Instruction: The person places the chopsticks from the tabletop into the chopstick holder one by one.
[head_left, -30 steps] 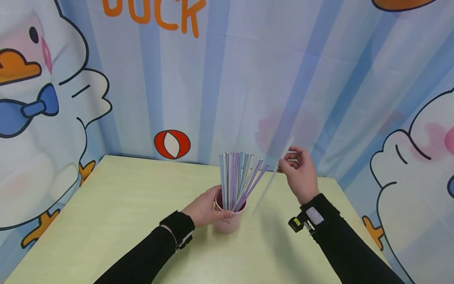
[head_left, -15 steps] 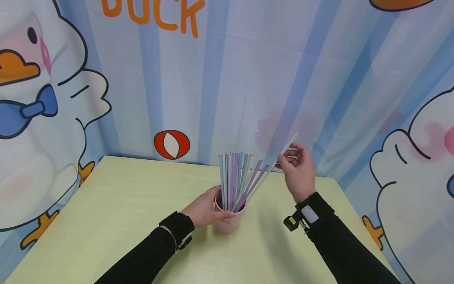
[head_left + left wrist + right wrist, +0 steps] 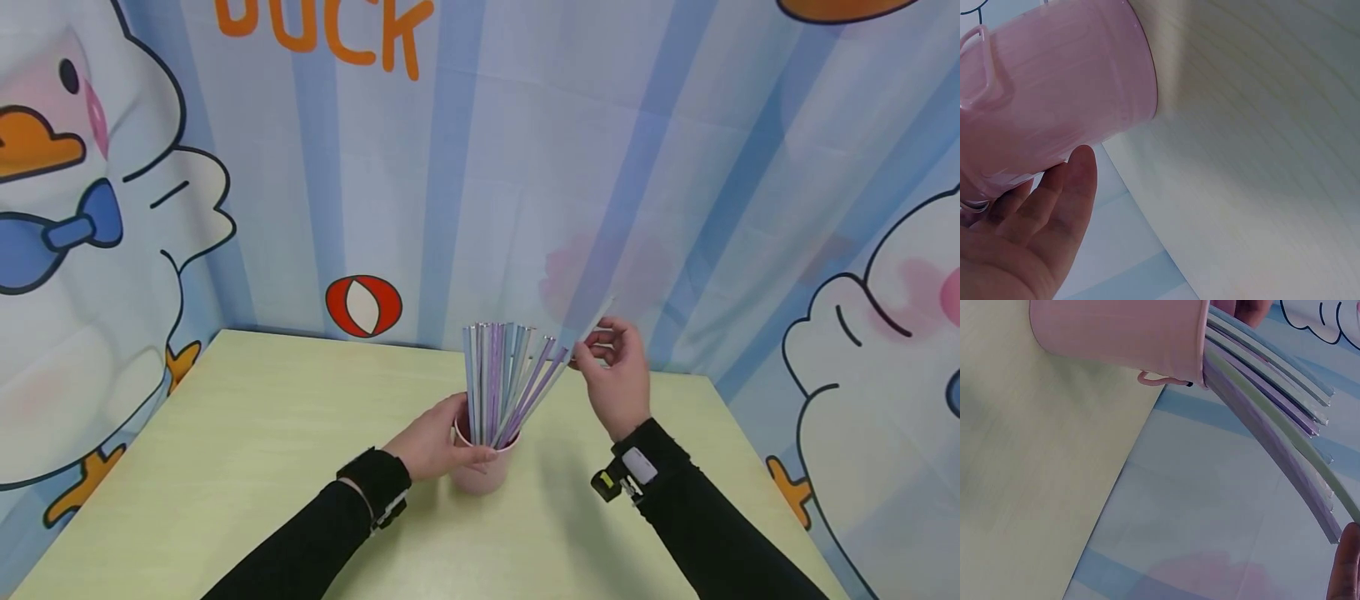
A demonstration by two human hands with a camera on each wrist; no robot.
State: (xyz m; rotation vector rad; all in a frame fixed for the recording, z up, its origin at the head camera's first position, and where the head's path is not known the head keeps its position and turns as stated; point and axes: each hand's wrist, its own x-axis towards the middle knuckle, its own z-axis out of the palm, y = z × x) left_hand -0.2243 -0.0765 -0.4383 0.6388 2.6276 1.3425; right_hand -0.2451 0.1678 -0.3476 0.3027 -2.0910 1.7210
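A small pink pail (image 3: 478, 478) with a loop at its rim stands on the table, holding a bunch of clear, blue and purple straws (image 3: 492, 375). My left hand (image 3: 435, 437) grips the pail at its rim, thumb at the near side and fingers round the left; in the left wrist view those fingers (image 3: 1079, 181) lie along its wall. Higher up on the right, my right hand (image 3: 618, 379) pinches a pale straw (image 3: 1300, 435) near its upper end. That straw slants down to the pail's mouth, beside the purple ones. Its lower end is hidden inside the pail.
The pale wooden table (image 3: 300, 400) ends at a back edge just behind the pail. Beyond hangs a blue striped curtain (image 3: 510, 183) printed with cartoon ducks.
The right hand has moved left and down with the pale straw. Its lower end, apart from the pail before, is now in the pail's mouth. The left hand holds still.
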